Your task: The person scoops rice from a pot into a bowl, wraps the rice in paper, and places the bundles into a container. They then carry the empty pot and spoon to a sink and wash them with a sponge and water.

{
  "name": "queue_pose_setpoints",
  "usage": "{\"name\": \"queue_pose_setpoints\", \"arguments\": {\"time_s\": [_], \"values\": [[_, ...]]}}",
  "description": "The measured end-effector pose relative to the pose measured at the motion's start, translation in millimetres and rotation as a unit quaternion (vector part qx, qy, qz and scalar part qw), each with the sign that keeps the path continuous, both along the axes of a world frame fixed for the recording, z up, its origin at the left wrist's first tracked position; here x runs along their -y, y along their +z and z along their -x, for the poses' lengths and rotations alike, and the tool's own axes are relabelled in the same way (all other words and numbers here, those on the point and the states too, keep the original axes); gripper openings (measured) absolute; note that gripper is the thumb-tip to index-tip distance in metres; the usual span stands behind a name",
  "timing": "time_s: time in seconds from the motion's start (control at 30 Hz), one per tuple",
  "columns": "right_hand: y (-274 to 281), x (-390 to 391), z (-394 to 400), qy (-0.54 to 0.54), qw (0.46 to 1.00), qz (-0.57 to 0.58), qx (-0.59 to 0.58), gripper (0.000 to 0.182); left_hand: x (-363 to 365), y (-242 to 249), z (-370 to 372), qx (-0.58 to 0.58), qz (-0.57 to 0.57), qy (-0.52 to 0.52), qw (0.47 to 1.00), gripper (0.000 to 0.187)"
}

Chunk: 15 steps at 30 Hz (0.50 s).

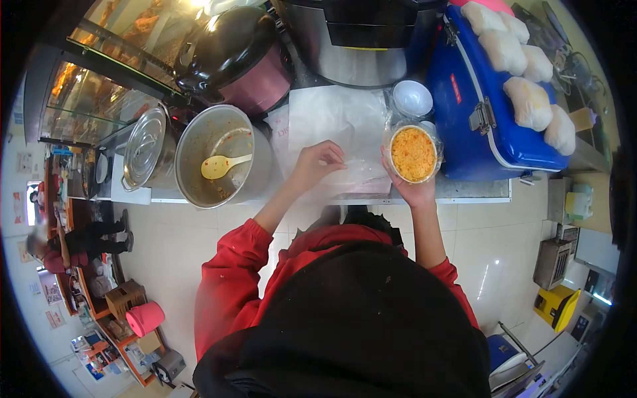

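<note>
While my right hand [418, 194] cups the round white bowl [413, 127], my left hand's [320, 161] curled grip is unclear.
Loose orange rice [413, 154] likely spills; support the base.

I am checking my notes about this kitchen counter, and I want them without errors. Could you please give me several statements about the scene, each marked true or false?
1. The right hand holds a bowl filled with orange rice. True.
2. The yellow spoon lies on top of the blue cooler. False: it is inside the open metal pot.
3. Several pale packets rest on the blue cooler. True.
4. The left hand grips the rim of the metal pot. False: it is apart from the pot, over the white sheets.
5. The pink bucket stands on the blue cooler. False: it is across the room, on the left.
</note>
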State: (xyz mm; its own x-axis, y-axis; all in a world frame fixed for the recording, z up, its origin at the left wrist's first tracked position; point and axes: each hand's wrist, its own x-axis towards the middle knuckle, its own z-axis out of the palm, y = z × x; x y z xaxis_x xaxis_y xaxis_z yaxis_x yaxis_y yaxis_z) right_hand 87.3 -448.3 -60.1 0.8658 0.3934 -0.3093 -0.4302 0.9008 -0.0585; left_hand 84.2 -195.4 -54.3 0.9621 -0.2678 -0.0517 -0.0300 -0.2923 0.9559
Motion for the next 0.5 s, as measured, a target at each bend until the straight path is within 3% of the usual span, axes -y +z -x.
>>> {"name": "queue_pose_setpoints", "arguments": {"time_s": [0.1, 0.2, 0.43, 0.5], "values": [[5.8, 2.9, -1.1, -0.009, 1.000, -0.009, 0.012, 0.056, 9.4, 38.4, 0.7, 0.213, -0.158, -0.027, 0.964, 0.018], [16.4, 6.9, -4.8, -0.005, 0.999, -0.045, 0.024, 0.054, 14.2, 85.2, -6.7, 0.408, -0.293, -0.105, 0.858, 0.018], [30.6, 11.4, -14.7, -0.027, 0.997, -0.062, 0.037, 0.053, 3.6, 143.7, -23.2, 0.440, -0.301, -0.031, 0.845, 0.018], [22.2, 12.6, -12.6, -0.035, 0.998, -0.050, 0.019, 0.052, -4.8, 90.6, -5.9, 0.449, -0.307, -0.094, 0.834, 0.020]]}}
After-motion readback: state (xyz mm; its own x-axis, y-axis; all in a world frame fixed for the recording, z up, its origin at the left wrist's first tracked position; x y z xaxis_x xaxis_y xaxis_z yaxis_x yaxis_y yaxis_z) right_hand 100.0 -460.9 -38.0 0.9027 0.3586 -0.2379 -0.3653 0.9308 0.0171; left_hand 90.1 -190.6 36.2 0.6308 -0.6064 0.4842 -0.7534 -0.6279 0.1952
